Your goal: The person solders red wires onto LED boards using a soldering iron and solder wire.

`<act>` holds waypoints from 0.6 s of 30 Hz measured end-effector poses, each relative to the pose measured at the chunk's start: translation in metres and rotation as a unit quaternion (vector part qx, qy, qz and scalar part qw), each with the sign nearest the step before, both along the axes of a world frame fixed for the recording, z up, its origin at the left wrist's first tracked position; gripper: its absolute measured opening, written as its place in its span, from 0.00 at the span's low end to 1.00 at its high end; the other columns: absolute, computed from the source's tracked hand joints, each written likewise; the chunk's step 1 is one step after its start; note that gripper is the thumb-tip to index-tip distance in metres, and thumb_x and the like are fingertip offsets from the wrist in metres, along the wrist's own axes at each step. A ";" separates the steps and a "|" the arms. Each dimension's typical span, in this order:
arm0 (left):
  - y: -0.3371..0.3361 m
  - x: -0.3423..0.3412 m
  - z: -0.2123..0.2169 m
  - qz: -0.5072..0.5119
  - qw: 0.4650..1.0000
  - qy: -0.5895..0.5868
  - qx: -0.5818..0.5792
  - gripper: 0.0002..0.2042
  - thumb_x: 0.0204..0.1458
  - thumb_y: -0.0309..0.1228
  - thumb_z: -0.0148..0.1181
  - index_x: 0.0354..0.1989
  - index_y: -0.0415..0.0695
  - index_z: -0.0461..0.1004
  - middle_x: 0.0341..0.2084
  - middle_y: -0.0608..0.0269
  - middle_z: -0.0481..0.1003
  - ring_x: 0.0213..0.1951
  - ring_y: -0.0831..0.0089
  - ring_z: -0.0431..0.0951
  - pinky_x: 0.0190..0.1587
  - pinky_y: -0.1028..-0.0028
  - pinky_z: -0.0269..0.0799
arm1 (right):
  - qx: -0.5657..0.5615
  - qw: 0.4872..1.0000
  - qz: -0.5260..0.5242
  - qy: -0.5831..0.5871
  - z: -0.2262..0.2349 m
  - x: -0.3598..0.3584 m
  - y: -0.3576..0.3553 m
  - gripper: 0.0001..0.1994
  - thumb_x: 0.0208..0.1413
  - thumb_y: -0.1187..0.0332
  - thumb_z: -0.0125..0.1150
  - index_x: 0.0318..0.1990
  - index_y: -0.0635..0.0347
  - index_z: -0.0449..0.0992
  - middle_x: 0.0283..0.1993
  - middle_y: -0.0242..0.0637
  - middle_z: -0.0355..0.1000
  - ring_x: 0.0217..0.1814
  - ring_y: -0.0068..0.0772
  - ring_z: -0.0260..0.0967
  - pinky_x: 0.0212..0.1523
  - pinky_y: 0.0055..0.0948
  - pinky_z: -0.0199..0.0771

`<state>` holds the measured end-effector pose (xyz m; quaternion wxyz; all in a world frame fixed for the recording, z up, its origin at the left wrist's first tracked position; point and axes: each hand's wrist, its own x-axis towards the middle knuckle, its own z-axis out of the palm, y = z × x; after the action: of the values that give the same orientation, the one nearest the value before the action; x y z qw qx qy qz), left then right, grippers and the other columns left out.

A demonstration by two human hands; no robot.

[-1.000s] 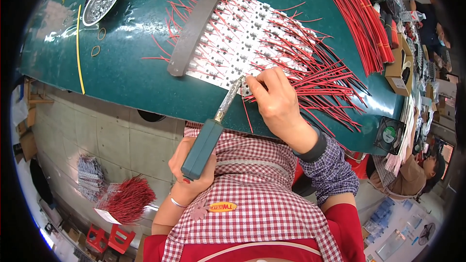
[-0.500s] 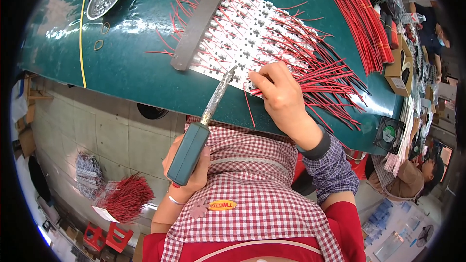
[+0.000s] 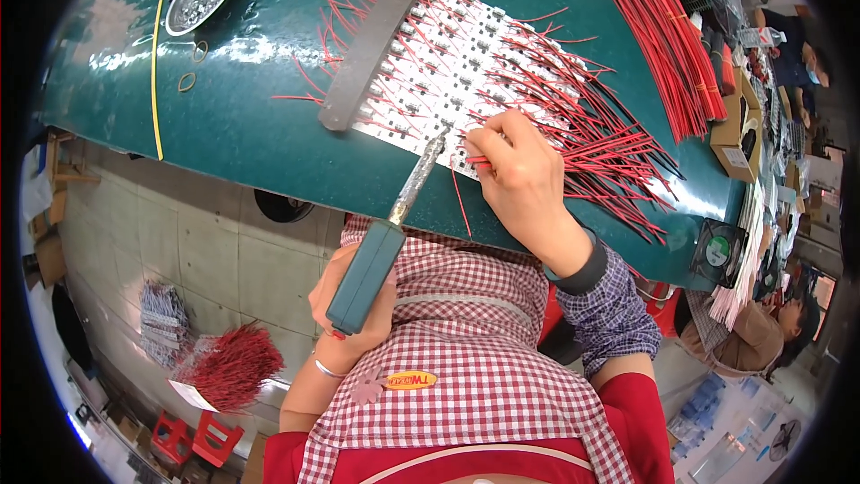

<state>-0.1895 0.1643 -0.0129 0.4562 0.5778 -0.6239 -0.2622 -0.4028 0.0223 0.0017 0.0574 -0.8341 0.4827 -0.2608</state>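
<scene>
A green table (image 3: pixel 269 161) is filling the upper view. At twelve o'clock, a white sheet of circuit boards (image 3: pixel 439 63) is lying on it. A soldering iron (image 3: pixel 367 273) is pointing toward one o'clock, tip at the sheet's near edge, the left hand (image 3: pixel 328 292) wrapping its handle. Just beside, the right hand (image 3: pixel 521 175) is pinching a red wire (image 3: pixel 479 159).

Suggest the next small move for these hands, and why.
I'd probably have the right hand settle its red wire on the white board sheet beside the soldering iron's tip. The hand appears to pinch the wire near the sheet's near edge, and the left hand holds the soldering iron with its tip close by; contact is unclear.
</scene>
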 end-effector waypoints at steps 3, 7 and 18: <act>-0.001 -0.004 0.002 0.002 1.000 0.007 0.004 0.13 0.41 0.15 0.64 0.38 0.30 0.79 0.39 0.47 0.79 0.39 0.53 0.83 0.41 0.66 0.80 | 0.053 0.997 -0.029 -0.044 0.002 0.007 -0.004 0.09 0.43 0.81 0.68 0.32 0.58 0.77 0.33 0.35 0.70 0.31 0.38 0.73 0.29 0.35 0.72; -0.004 -0.007 -0.002 -0.002 1.000 0.024 0.007 0.12 0.41 0.15 0.64 0.38 0.30 0.78 0.38 0.47 0.79 0.38 0.55 0.83 0.41 0.68 0.80 | 0.059 0.996 -0.030 -0.056 -0.003 0.007 -0.007 0.08 0.43 0.77 0.69 0.29 0.59 0.74 0.32 0.37 0.66 0.32 0.41 0.72 0.28 0.39 0.71; -0.008 -0.012 -0.008 0.002 1.000 0.024 0.005 0.11 0.41 0.14 0.63 0.36 0.31 0.77 0.37 0.49 0.79 0.36 0.58 0.82 0.39 0.69 0.79 | 0.114 0.991 -0.045 -0.053 0.003 0.007 -0.012 0.06 0.45 0.77 0.67 0.28 0.61 0.74 0.32 0.40 0.68 0.32 0.48 0.73 0.31 0.43 0.72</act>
<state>-0.2013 0.1568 -0.0211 0.4690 0.5748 -0.6101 -0.2781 -0.3954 0.0102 0.0050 0.1661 -0.7842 0.5429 -0.2504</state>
